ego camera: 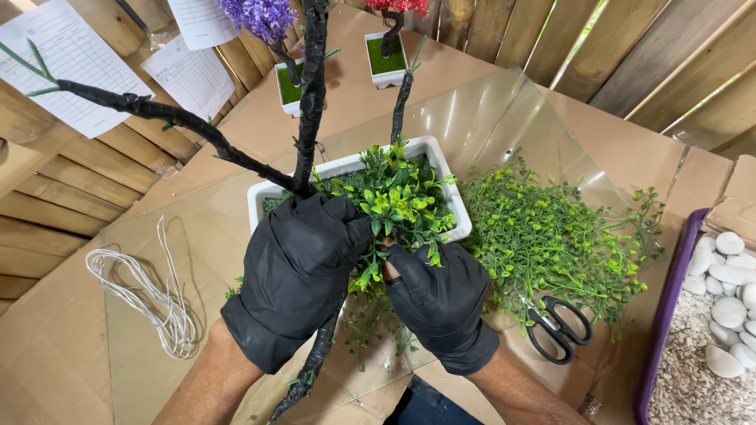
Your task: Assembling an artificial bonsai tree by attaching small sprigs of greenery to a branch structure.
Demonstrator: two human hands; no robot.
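Here both hands work at the near edge of a white pot (438,157) that stands on a clear sheet over cardboard. The left hand (295,264), in a black glove, is closed around the base of a dark trunk (311,102), which rises up and away from the person; a side branch (157,114) goes out to the left. The right hand (442,295), also gloved, pinches a green sprig (394,201) between thumb and fingers; one fingertip shows through a hole in the glove. The sprig stands just right of the trunk, so the right hand is nearer to it, and its stem points down toward the pot. More loose greenery (551,236) lies to the right, with scissors (561,327) beside it. A coil of white wire (146,295) lies well to the left. White pebbles (728,275) fill a purple tray (665,315) at the far right.
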